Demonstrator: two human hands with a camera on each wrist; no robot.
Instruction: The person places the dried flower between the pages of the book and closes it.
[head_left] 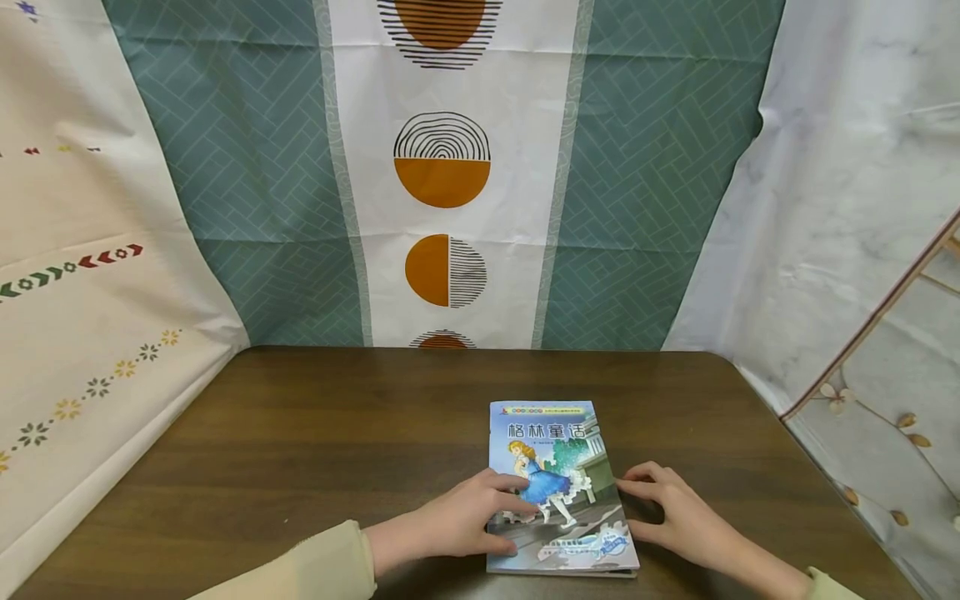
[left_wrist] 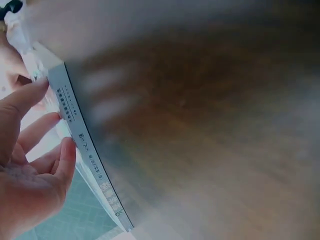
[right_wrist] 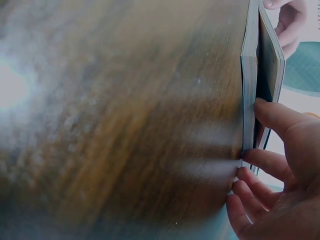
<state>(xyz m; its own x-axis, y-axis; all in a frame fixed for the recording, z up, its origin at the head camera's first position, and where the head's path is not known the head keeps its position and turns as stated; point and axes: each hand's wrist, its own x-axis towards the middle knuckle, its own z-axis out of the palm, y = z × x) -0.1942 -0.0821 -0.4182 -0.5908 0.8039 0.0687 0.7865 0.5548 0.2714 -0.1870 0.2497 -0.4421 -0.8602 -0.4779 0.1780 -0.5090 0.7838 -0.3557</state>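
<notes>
A paperback storybook (head_left: 555,500) lies on the brown table, its blue cover showing a girl in a blue dress and Chinese characters. My left hand (head_left: 483,512) rests on the cover's left side with fingers spread. In the left wrist view, its fingertips are along the printed spine (left_wrist: 90,150). At the opposite edge, my right hand (head_left: 678,517) touches the book with thumb and fingertips. The right wrist view shows a dark gap between the page edges (right_wrist: 249,100), with the right thumb (right_wrist: 277,117) at that gap and the index fingertip lower on the edge.
The wooden table (head_left: 337,433) has rounded far corners. A patterned cloth (head_left: 450,192) with orange circles hangs behind it. A cream cloth (head_left: 90,333) borders the left side and a marbled cloth (head_left: 847,250) the right.
</notes>
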